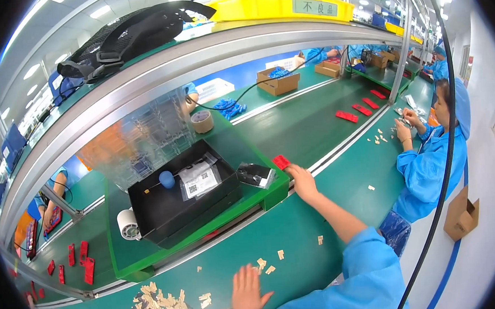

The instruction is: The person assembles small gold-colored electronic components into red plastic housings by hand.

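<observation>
My right hand (303,184) reaches out over the near edge of the green conveyor, its fingertips closed on a small red flat part (281,162). Low in the picture, my left hand (248,291) lies flat over the green work table (305,264) with fingers stretched and nothing in it. Close to the left hand are several small cream-coloured pieces (261,263). To its left is a big loose heap of similar cream and dark pieces (158,308).
A black open box (189,214) with plastic bags and a blue ball stands on a raised green shelf (117,247). Red parts (361,109) lie along the conveyor. At the right, a co-worker in blue (436,143) handles small pieces. A black cable (448,142) hangs in front.
</observation>
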Available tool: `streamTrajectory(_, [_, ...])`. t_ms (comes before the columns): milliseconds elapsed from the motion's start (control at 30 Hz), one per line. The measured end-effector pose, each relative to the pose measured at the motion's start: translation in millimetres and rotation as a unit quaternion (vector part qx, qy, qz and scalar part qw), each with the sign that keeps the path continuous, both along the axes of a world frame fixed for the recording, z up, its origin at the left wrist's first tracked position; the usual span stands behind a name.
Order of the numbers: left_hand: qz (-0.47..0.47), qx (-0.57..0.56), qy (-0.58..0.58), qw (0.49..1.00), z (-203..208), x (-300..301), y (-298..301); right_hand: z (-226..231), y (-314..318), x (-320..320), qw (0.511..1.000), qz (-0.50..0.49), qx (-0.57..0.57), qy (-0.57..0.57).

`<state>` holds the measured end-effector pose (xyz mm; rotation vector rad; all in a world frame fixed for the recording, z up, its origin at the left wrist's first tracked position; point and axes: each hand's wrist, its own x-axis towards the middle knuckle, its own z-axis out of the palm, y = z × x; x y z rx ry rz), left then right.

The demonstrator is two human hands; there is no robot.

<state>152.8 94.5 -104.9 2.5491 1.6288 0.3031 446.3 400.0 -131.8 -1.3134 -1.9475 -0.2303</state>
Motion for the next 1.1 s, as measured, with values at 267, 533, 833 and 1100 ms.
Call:
streamTrajectory(267, [-0.177,-0.022,-0.145,0.973,20.5,42.0,63.0,1.4,68.7,-27.6,0.969,-0.144,-0.140,-0.144])
streamTrajectory(533, [0.241,0.027,-0.026,0.970,8.9,-85.2,-76.3,-29.0,-5.4,-16.2,0.982,-0.096,-0.044,0.158])
streamTrajectory(833, [0.357,-0.009,-0.019,0.934,-16.3,-118.3,-95.8,11.9,-264.9,-111.8,0.883,0.355,-0.277,-0.136])
streamTrajectory(1100, [0.313,0.008,-0.019,0.950,-12.0,-125.7,-117.9,-4.3,-137.7,30.0,0.959,-0.110,-0.181,-0.191])
